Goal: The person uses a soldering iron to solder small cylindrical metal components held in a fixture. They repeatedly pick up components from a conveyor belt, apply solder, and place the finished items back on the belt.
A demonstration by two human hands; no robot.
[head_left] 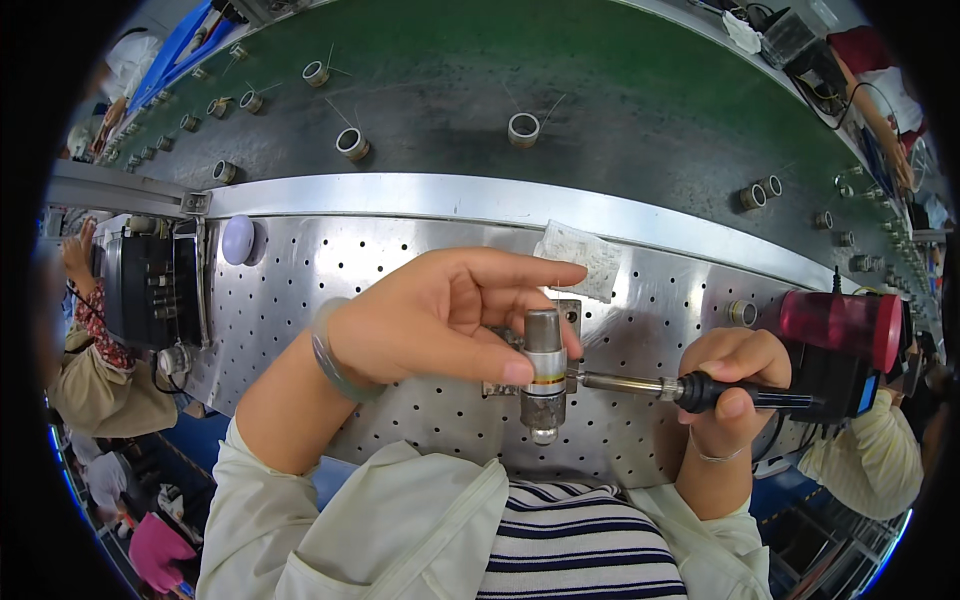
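Note:
My left hand (440, 315) pinches a small ring-shaped part with coloured winding on a grey metal cylinder fixture (543, 375) that stands at the middle of the perforated steel bench (330, 300). My right hand (730, 385) grips the black handle of a soldering iron (650, 385). Its metal tip points left and touches the part at the cylinder's right side. A pale bangle sits on my left wrist and a thin bracelet on my right.
A green conveyor belt (620, 110) behind the bench carries several small wound rings (523, 129). A red-capped device (840, 320) stands at the right, a white sponge pad (585, 258) behind the fixture, a black unit (150, 290) at the left. Other people work at both sides.

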